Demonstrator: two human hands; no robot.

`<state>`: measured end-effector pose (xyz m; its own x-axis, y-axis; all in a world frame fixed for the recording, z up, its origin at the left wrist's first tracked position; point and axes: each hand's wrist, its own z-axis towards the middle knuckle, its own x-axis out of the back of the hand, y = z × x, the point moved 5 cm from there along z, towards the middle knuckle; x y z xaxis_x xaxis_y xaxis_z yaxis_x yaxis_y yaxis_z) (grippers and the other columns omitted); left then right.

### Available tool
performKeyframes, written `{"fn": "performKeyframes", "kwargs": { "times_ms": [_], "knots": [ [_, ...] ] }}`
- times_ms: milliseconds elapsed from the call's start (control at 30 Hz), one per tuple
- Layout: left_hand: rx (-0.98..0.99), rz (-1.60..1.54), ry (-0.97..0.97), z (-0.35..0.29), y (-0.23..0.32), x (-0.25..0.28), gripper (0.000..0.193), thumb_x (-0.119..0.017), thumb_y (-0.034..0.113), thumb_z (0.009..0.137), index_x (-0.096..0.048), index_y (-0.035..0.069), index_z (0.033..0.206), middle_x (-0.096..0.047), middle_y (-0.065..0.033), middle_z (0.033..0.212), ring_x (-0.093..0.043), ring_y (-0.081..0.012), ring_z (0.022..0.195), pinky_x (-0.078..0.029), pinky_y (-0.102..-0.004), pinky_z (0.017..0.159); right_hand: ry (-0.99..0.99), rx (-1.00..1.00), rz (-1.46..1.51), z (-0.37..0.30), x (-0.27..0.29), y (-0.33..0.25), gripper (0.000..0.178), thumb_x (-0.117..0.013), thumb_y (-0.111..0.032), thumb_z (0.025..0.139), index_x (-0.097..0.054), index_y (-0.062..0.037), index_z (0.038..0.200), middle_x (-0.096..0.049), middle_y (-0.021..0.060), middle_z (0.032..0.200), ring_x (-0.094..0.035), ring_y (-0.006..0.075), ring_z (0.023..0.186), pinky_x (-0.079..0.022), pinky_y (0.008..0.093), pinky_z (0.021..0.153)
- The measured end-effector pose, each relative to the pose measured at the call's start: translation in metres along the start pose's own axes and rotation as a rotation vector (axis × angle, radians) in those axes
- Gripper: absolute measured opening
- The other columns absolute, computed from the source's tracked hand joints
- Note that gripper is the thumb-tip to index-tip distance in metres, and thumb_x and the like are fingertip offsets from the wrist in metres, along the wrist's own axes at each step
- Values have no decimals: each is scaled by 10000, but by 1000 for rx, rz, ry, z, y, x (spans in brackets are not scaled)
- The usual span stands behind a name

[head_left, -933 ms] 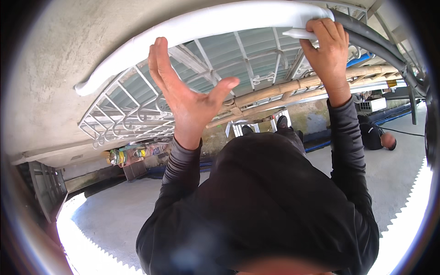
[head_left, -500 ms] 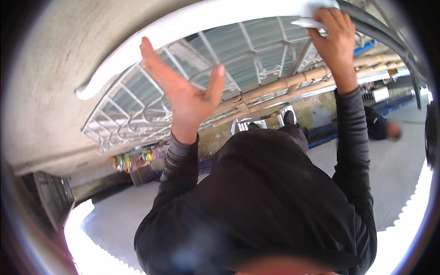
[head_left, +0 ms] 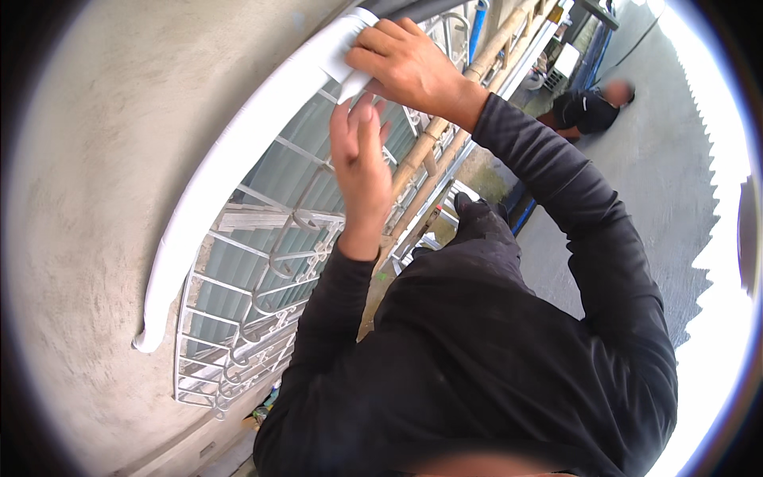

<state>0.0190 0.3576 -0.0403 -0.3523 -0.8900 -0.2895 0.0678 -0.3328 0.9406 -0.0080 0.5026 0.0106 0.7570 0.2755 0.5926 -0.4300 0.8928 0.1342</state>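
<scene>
Right hand: Up at the top end of the run, the right hand has its fingers curled over and closed on a white strip, knuckles facing us.
Grip: Pressed in close against the covering, likely so the strip stays snug and doesn't hang slack; whether a roll sits under those fingers, I can't tell.
Left hand: Just below, the left hand points upward, loosely open, fingers a touch bent and blurred, nothing plainly held. The tips are right by the strip, contact uncertain; that spot probably keeps them ready to steady its free edge.
White-wrapped pipe: Here's the long one, the white-wrapped pipe, sweeping from the right hand down to a narrowed lower end, over the window and beside the wall. Its curve may be partly the lens.
Dark pipe: Past the top end, a dark pipe runs on without white covering.
Window: Below it, a pale scrolled grille in front of louvred panes, perhaps as a guard.
Bamboo poles: Alongside the left hand, bamboo poles slant past the window.
Farther out: Way over right, a co-worker in dark clothing, well apart, above grey floor.
</scene>
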Motion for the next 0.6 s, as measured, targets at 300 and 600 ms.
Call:
{"fn": "performKeyframes", "kwargs": {
  "times_ms": [300, 600],
  "knots": [
    [-42, -115, 285, 34, -33, -5, 422, -623, 406, 1099, -539, 56, 1319, -642, -78, 1278, -585, -171, 1214, -471, -411, 1017, -14, 213, 46, 2, 8, 7, 236, -736, -158, 859, -654, -85, 1068, -611, 54, 996, -601, 235, 978, -494, 356, 834],
    [-57, -385, 485, 30, -46, -32, 310, -569, 349, 1132, -576, 88, 1299, -657, -25, 1249, -602, -144, 1141, -496, -385, 994, -191, 222, 290, -1, 11, 18, 262, -717, -54, 808, -654, -1, 1057, -623, 126, 1000, -635, 301, 977, -556, 410, 889]
  ]
}}
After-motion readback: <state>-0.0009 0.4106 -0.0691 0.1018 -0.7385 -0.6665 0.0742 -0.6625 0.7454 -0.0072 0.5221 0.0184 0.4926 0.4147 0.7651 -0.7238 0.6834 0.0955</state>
